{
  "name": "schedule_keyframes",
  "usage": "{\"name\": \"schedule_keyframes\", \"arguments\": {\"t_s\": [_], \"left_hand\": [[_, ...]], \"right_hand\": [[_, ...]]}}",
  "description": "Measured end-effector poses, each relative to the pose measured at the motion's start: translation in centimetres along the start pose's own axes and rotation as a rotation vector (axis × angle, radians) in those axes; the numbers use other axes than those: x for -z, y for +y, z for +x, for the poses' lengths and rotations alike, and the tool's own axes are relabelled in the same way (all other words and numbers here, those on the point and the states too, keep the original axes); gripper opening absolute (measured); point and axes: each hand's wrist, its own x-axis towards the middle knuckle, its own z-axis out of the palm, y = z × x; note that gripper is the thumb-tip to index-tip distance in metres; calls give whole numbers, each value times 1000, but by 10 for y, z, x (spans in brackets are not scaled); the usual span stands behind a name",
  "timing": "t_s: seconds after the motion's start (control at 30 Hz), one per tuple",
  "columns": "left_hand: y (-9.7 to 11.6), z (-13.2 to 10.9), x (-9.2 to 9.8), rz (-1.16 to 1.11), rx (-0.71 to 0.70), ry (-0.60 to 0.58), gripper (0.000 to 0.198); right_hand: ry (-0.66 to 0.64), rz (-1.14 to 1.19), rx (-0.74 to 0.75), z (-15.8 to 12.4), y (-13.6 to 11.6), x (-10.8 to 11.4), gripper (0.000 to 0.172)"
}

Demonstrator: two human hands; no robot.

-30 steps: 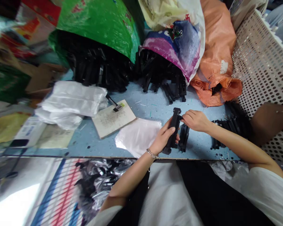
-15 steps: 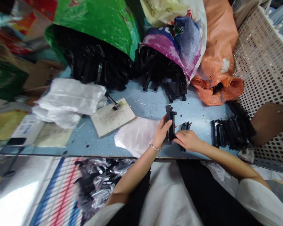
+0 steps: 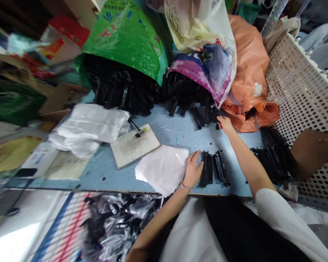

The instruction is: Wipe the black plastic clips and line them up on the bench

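Note:
My left hand (image 3: 193, 170) rests at the front of the bench with its fingers apart, holding nothing. It lies between a fan of clear plastic bags (image 3: 164, 169) and two small groups of slim black plastic parts (image 3: 207, 170). Farther back, my right hand (image 3: 224, 123) reaches to the mouth of a purple-and-blue sack (image 3: 205, 65), where black parts spill out. Its fingers are closed around the end of a black plastic part (image 3: 217, 117), which is mostly hidden among the others.
A green sack (image 3: 125, 40) full of black parts stands at the back left. An orange sack (image 3: 248, 65) and a perforated cream basket (image 3: 303, 80) are on the right, beside more black parts (image 3: 273, 160). A brush (image 3: 138, 131) lies on a board (image 3: 133, 149) near stacked plastic bags (image 3: 93, 122).
The black part I held in both hands is now down on the bench in front. My right hand has moved back to the sack's mouth; my left hand has let go.

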Motion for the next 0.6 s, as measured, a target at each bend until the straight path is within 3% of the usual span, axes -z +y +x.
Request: {"name": "schedule_keyframes", "arguments": {"t_s": [0.07,0.13,0.23,0.33,0.4,0.53,0.6], "left_hand": [[11,15,6,-68,40,13,41],[22,31,1,-198,95,-41,38],[43,50,-22,-497,170,-240,59],[65,54,-38,-554,236,-379,73],[76,48,-36,-435,223,-386,71],[86,30,-21,-287,136,-368,61],[86,24,-17,-270,140,-359,58]], "right_hand": [[-43,78,-10,-27,14,11,35],[-137,211,-22,-64,30,14,37],[-424,574,-104,-121,50,5,38],[-631,493,-193,-155,54,-3,37],[-562,273,-104,-161,45,1,38],[-123,-168,406,-149,12,16,41],[-55,-351,622,-141,-1,12,41]]}}
